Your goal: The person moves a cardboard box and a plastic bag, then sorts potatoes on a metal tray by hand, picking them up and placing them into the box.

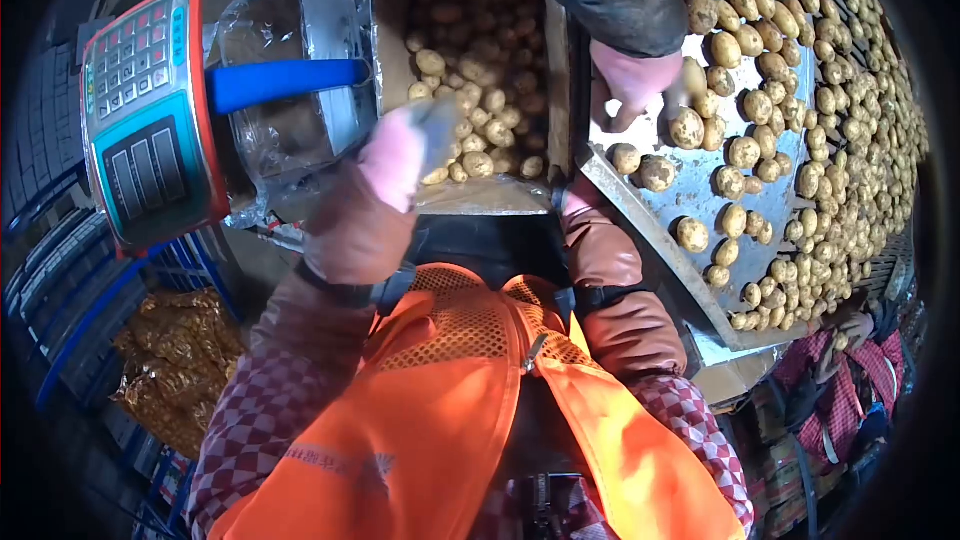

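Small round tan potatoes (478,164) heaped in open brown cardboard box (490,202), blurred left hand (432,130) over them, right hand (573,197) mostly hidden by near-right corner, can't make out either grip

Work area, uneven lt., dim at edges.
Blue metal rack (76,340) lower L.; gray block-patterned surface (35,120) above it, material unclear. Brown flr. (250,280) beside rack. Metal-topped desk (650,235) on R., brightly lit; far corners too dark to ID.
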Motion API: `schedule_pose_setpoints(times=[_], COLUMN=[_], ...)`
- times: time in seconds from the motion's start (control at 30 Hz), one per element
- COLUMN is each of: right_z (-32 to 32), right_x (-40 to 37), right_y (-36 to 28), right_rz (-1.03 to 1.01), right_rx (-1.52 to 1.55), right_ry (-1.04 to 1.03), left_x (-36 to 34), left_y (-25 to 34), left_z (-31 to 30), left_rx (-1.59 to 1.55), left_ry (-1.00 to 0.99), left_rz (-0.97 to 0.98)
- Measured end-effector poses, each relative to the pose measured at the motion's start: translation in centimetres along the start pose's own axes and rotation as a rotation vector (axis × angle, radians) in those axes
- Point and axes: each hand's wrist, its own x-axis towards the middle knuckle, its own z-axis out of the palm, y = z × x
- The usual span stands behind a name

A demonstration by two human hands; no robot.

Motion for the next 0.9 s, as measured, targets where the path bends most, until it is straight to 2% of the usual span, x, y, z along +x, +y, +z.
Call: schedule_pose_setpoints(times=[0.07,0.1,0.13,0.17,0.2,0.27,0.3,0.37,0.4,0.47,0.5,0.53,0.57,0.6,0.67,0.7,0.77,0.8,0.87,0.9], right_z=[-1.3,-1.9,-2.5,-3.1,-3.8,-4.9,-5.3,-5.0,-4.2,-0.9,1.2,3.2,4.6,5.1,5.4,4.6,2.4,1.2,-1.1,-2.3], right_x=[-1.3,-2.1,-2.7,-3.3,-3.9,-5.1,-5.5,-5.6,-4.7,-1.6,0.1,1.9,3.3,4.6,6.1,6.3,6.1,5.1,1.9,0.2], right_y=[1.2,1.7,2.1,2.5,2.7,2.8,2.7,1.7,0.8,-1.7,-3.0,-4.2,-5.1,-5.7,-5.6,-4.7,-3.1,-2.0,-0.3,0.4], right_rz=[0.021,0.031,0.037,0.046,0.056,0.067,0.069,0.048,0.025,-0.043,-0.077,-0.105,-0.126,-0.145,-0.145,-0.14,-0.109,-0.095,-0.041,-0.018], right_rx=[0.026,0.036,0.046,0.055,0.061,0.07,0.07,0.059,0.052,0.028,0.016,0.009,0.006,0.015,0.023,0.032,0.05,0.054,0.073,0.084], right_ry=[-0.005,-0.004,-0.006,-0.003,-0.002,-0.006,-0.009,-0.031,-0.049,-0.087,-0.103,-0.107,-0.105,-0.102,-0.077,-0.064,-0.047,-0.041,-0.033,-0.022], left_x=[1.2,0.3,-1.3,-2.1,0.5,1.2,1.0,-4.4,-5.1,-1.9,-0.8,1.6,-0.4,-0.2,-1.1,-0.7,2.9,5.2,9.2,11.7], left_y=[1.6,5.3,11.5,14.8,12.7,13.4,13.0,18.0,18.9,15.2,13.3,8.0,8.4,3.9,0.5,0.6,2.0,2.0,1.7,1.8], left_z=[3.2,4.2,4.9,5.4,4.8,3.0,3.5,7.3,8.5,8.2,8.4,7.6,7.1,7.3,8.7,8.5,8.3,8.1,7.0,7.1], left_rx=[-0.031,-0.027,0.146,0.319,0.558,0.184,0.188,-0.165,-0.534,-0.54,0.192,0.511,0.949,1.323,1.747,1.742,1.826,1.814,1.695,1.596], left_ry=[-0.091,-0.094,-0.088,-0.08,-0.017,-0.425,-0.43,-0.696,-0.805,-0.601,-0.364,-0.328,-0.433,-0.494,-0.512,-0.521,-0.713,-0.716,-0.646,-0.496], left_rz=[0.125,0.122,0.01,-0.099,-0.014,-0.043,-0.043,0.769,0.137,0.105,0.139,0.012,0.043,0.288,0.389,0.38,0.563,0.564,0.702,0.582])
